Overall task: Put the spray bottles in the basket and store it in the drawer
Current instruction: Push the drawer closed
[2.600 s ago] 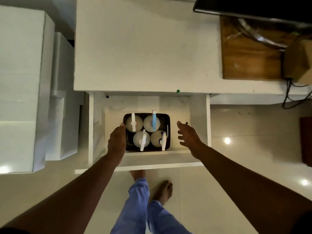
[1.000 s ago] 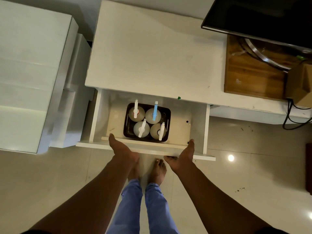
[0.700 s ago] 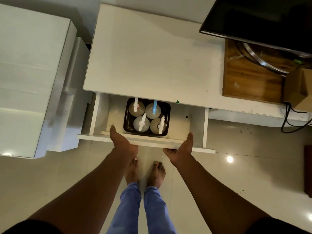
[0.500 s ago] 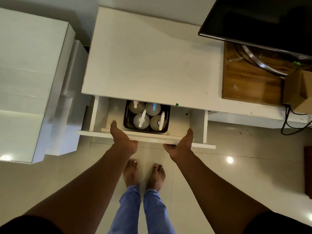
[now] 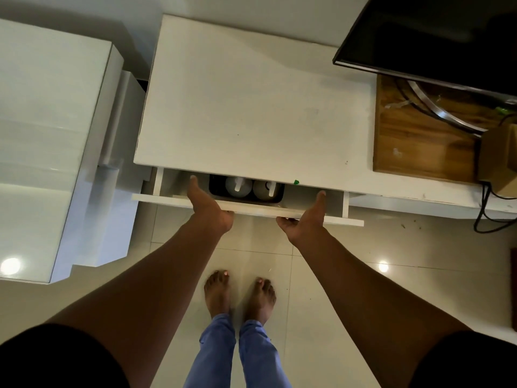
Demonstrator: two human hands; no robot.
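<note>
Our left hand (image 5: 208,208) and our right hand (image 5: 306,219) are both flat and spread out. They press on the front board of the drawer (image 5: 251,210). They are not pinching anything. A thumb from each hand pokes up over the top edge of the board and into the drawer.

The basket (image 5: 246,198) sits inside the drawer. It is dark. We can see the tops of two spray bottles (image 5: 237,186) in it. The other bottles are hidden under the white bench (image 5: 251,107), so we cannot tell how they stand. The drawer is most of the way in. Only a small gap is left.

What could go wrong? We think the thumbs are the big worry. They stick into the gap. If we push the drawer all the way in, the edge of the bench could pinch them. We should slide the thumbs out first.

The bottles could be a problem too. Their tops pass just below the bench. If one is too tall or tips over, it could catch on the edge and stop the drawer.

The right hand sits further right than the left hand sits left, so an uneven push could make the drawer go in crooked and stick. A hard push could also knock the bottles together.
</note>
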